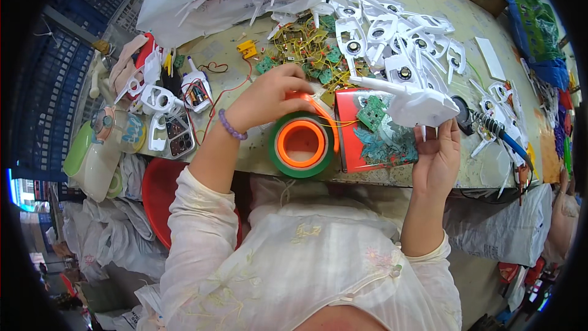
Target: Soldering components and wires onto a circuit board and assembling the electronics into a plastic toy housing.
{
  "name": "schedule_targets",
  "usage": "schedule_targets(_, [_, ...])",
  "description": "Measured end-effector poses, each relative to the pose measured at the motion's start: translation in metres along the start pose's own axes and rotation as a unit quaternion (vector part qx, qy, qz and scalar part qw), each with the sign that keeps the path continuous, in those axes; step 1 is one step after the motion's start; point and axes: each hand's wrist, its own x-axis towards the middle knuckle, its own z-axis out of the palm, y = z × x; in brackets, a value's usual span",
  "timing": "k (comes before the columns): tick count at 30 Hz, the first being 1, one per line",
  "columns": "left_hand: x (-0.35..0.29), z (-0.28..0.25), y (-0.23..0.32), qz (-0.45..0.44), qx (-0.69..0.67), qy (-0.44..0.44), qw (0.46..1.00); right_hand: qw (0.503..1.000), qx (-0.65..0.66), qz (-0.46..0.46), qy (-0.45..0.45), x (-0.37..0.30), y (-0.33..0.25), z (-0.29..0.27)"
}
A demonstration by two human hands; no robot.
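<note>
My left hand (pixel 275 95), a purple bead bracelet on its wrist, has its fingers curled over an orange ring (pixel 329 124) behind a green tape roll (pixel 274 153) with an orange core. Its fingertips are partly hidden. My right hand (pixel 440 156) grips a white plastic housing (pixel 422 109) from below, lifted above the table. Between the hands, a small green circuit board (pixel 371 113) with yellow wires lies on a red box (pixel 348 138) with a dark teal picture. The wires run from the board toward the orange ring.
Beyond my hands lie a heap of wired circuit boards (pixel 309 46) and a pile of white housings (pixel 404 43) with round dark parts. A soldering iron (pixel 468 113) with a spring holder stands on the right. At left are a battery pack (pixel 197 93) and a yellow block (pixel 247 49).
</note>
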Motion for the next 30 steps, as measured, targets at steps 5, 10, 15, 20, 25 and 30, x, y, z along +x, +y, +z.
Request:
schedule_targets(5, [-0.027,-0.001,0.002,-0.078,0.068,0.036,0.994,1.0,-0.008,0.016,0.019,-0.001,0.0,0.004])
schedule_targets(10, [-0.048,0.004,0.031,-0.133,0.13,0.096,0.978,1.0,-0.018,0.014,0.015,-0.003,0.001,0.001])
schedule_targets(15, [-0.047,-0.005,0.048,-0.178,0.146,0.037,0.973,0.999,-0.026,-0.001,0.024,-0.002,0.002,0.002])
schedule_targets(20, [-0.022,0.004,0.04,-0.12,0.132,-0.078,0.981,0.999,-0.04,-0.003,0.009,-0.003,0.001,0.005])
schedule_targets(25, [-0.018,0.002,0.047,-0.163,0.148,-0.1,0.97,0.999,-0.043,-0.001,0.005,-0.005,0.004,0.006])
schedule_targets(30, [-0.015,0.014,0.057,-0.201,0.161,-0.049,0.965,0.999,-0.024,0.009,-0.024,-0.009,0.008,0.009])
